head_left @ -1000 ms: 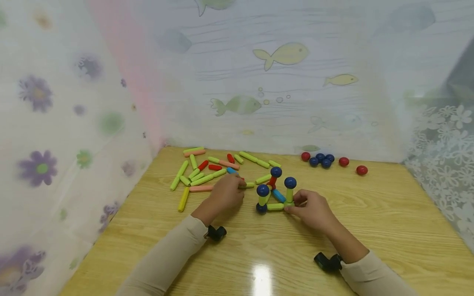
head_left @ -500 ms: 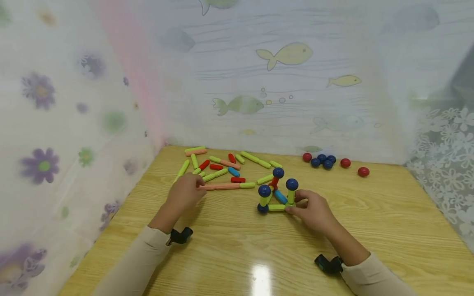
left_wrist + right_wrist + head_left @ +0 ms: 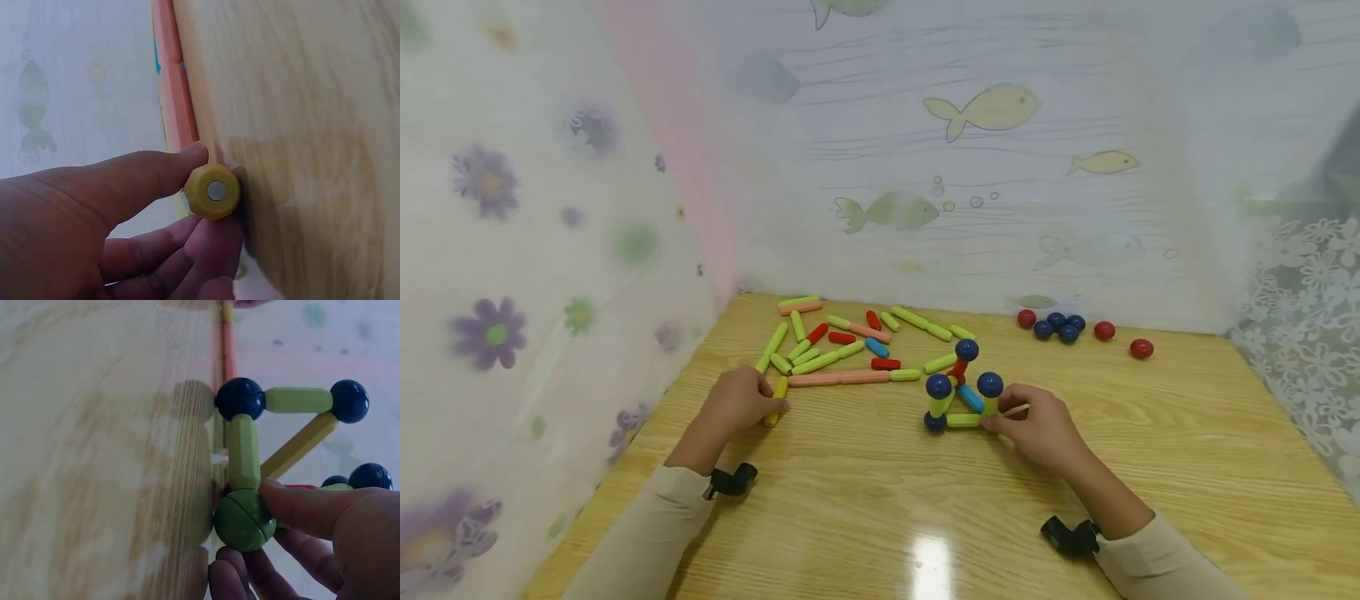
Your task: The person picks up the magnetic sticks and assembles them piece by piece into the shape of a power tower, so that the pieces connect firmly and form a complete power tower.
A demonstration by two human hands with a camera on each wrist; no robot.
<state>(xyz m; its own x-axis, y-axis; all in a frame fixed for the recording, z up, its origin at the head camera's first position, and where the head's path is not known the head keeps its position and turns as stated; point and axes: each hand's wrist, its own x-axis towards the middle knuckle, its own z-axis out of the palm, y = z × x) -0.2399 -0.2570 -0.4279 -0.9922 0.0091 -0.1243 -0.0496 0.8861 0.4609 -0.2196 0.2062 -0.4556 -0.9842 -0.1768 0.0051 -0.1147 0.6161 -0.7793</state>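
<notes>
My left hand (image 3: 735, 404) pinches a yellow magnetic rod (image 3: 199, 192) at the left end of the scattered rods. In the left wrist view the rod points end-on at the camera, showing a round metal dot, with thumb above and fingers below. My right hand (image 3: 1037, 425) grips a green ball (image 3: 242, 524) at the near right corner of a small ball-and-rod frame. Lime upright rods and a red one carry blue balls (image 3: 938, 386) on top. A blue rod (image 3: 971, 398) and a lime rod (image 3: 963, 421) run low between the corners.
Several lime rods (image 3: 816, 361), pink rods (image 3: 865, 377) and red rods (image 3: 886, 364) lie across the back left of the wooden table (image 3: 865, 500). Blue balls (image 3: 1056, 321) and red balls (image 3: 1104, 331) sit at the back right. Printed curtains (image 3: 880, 150) stand behind.
My left hand has moved left and nearer, from the middle rods past the pink rods to the yellow rod, which it now pinches. My right hand stays at the frame's corner.
</notes>
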